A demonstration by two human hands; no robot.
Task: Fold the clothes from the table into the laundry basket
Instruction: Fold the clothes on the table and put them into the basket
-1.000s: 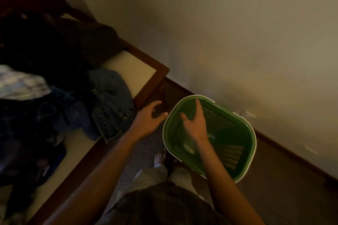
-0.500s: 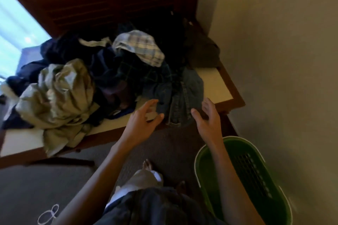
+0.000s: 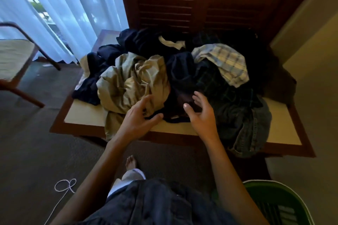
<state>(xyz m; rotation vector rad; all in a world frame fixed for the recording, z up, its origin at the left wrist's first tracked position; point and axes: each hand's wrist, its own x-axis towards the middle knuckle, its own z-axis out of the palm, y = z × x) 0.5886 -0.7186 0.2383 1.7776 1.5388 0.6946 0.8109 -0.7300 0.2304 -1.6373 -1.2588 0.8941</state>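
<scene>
- The bench (image 3: 87, 117) is a low wooden one with a pale top. It stands right in front of me, and a big heap of clothes (image 3: 182, 71) covers most of it.
- The heap is all mixed up. There is a crumpled tan piece (image 3: 131, 80) on the left, dark blue and black things in the middle and far back, a pale checked shirt (image 3: 225, 62) on the far right, and blue jeans (image 3: 252, 128) hanging over the near right edge.
- The laundry basket (image 3: 274, 204) is green. It sits on the floor at my near right, well apart from the heap. I can see only part of it.
- My left hand (image 3: 139, 117) is open with loose, spread fingers and holds nothing. It is at the near edge of the tan piece. I cannot tell if it touches the cloth.
- My right hand (image 3: 201, 113) is open too and holds nothing. It hangs over a dark piece (image 3: 182, 100) in the middle of the heap.
- I think the dark piece comes first. It lies between my two hands, just past my fingers, and my right hand is nearer to it. It is so scrunched up that I cannot tell which way it runs long.
</scene>
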